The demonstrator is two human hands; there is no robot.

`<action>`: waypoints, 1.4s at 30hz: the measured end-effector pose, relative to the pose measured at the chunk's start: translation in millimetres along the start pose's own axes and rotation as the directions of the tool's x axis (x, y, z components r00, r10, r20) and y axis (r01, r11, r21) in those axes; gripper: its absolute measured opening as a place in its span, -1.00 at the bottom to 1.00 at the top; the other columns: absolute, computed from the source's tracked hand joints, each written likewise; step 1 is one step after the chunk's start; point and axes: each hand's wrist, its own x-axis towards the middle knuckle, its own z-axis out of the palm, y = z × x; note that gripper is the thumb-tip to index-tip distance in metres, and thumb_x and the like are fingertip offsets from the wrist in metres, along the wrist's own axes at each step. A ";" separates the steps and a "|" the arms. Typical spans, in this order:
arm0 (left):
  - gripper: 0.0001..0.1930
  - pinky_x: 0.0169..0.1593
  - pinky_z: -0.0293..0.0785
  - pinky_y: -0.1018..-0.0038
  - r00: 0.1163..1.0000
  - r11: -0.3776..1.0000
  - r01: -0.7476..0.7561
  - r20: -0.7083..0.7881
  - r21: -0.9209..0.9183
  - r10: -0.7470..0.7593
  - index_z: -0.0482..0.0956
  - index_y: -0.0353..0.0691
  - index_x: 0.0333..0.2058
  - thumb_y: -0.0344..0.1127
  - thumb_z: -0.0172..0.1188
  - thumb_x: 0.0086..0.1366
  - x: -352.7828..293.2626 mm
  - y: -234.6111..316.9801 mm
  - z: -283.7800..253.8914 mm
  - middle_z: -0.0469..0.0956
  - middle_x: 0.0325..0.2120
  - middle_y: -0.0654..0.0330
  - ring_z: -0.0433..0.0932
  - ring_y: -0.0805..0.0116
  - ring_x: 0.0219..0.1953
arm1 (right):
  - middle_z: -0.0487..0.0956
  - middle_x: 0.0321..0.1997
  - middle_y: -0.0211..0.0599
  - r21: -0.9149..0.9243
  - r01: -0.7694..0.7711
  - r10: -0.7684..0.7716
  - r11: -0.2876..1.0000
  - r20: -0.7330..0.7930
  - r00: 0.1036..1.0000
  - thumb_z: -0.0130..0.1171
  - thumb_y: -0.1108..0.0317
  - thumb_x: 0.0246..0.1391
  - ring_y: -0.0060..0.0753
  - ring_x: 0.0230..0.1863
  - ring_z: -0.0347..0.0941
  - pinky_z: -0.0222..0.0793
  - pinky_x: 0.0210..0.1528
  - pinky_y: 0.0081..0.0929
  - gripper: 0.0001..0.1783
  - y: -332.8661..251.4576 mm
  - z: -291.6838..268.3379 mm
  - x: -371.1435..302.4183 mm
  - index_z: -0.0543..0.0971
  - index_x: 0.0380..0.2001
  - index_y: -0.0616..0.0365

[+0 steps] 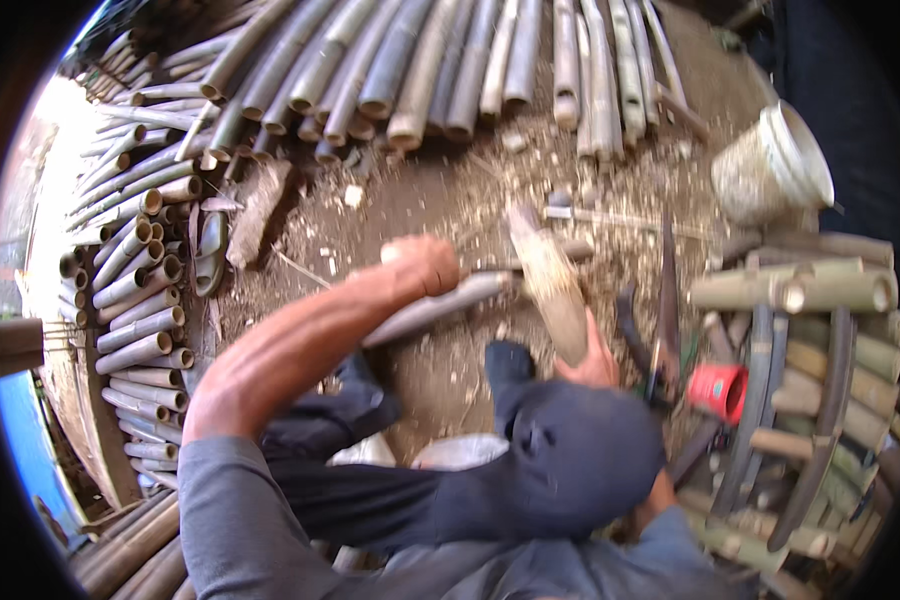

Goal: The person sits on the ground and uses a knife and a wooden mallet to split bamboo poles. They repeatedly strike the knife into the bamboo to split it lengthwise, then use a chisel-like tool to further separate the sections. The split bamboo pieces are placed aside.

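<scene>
My left hand (425, 264) is closed in a fist around the handle of what looks like a knife. Its thin dark blade (492, 267) points right and meets the side of a thick bamboo piece (548, 275). That piece has a pale, shaved upper face and stands at a slant over the ground. My right hand (598, 355) grips its near end, with part of the fingers hidden behind it. Beneath the blade a grey bamboo length (440, 310) lies on the dirt. My knees in dark trousers are bent close by.
Long bamboo poles (410, 80) lie across the far side. Cut bamboo (140, 300) is stacked at left. To the right are a long dark blade (668, 290), a red cup (718, 390), a whitish bucket (765, 170) and a bamboo rack (835, 400). Shavings cover the dirt (400, 200).
</scene>
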 end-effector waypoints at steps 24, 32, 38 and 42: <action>-0.34 -0.53 0.50 0.37 0.995 0.973 -0.085 0.030 -0.216 0.093 0.55 -0.30 -0.58 0.26 0.05 0.38 -61.8 -22.0 -103.8 0.50 -0.68 0.20 0.45 0.42 -0.70 | 0.24 0.34 0.09 0.526 0.241 0.123 0.816 -0.564 0.817 0.42 0.19 -0.05 -0.11 0.31 0.25 0.13 0.37 -0.26 0.09 38.4 -149.3 15.7 0.01 0.40 0.38; -0.45 -0.30 0.59 0.08 0.754 0.788 -0.374 -0.655 -0.488 -0.047 0.45 -0.42 -0.26 0.12 0.05 0.42 -117.8 -15.3 -112.0 0.61 -0.51 -0.17 0.66 -0.06 -0.45 | 0.34 0.27 0.02 0.307 0.560 -0.265 0.770 -0.644 0.718 0.40 0.19 -0.05 -0.18 0.25 0.31 0.18 0.34 -0.28 0.03 -93.7 -277.2 39.6 0.09 0.38 0.34; -0.51 -0.35 0.49 0.07 0.682 0.778 -0.340 -0.709 -0.528 -0.183 0.42 -0.38 -0.31 0.06 0.08 0.43 -91.4 0.9 -39.7 0.56 -0.53 -0.19 0.62 -0.15 -0.42 | 0.57 -0.02 -0.04 -0.104 0.793 -0.523 0.600 -0.802 0.290 0.34 0.19 0.03 -0.29 -0.03 0.55 0.45 0.07 -0.38 -0.22 -235.1 -372.2 69.6 0.30 0.24 0.34; -0.49 -0.30 0.48 0.04 0.650 0.800 -0.325 -0.734 -0.505 -0.199 0.43 -0.40 -0.31 0.08 0.07 0.42 -92.4 -0.8 -38.0 0.56 -0.52 -0.23 0.61 -0.19 -0.40 | 0.58 -0.07 0.09 -0.106 0.700 -0.502 0.706 -0.772 0.390 0.36 0.18 0.00 -0.23 -0.13 0.58 0.55 -0.15 -0.36 -0.15 -298.9 -360.6 98.0 0.26 0.29 0.30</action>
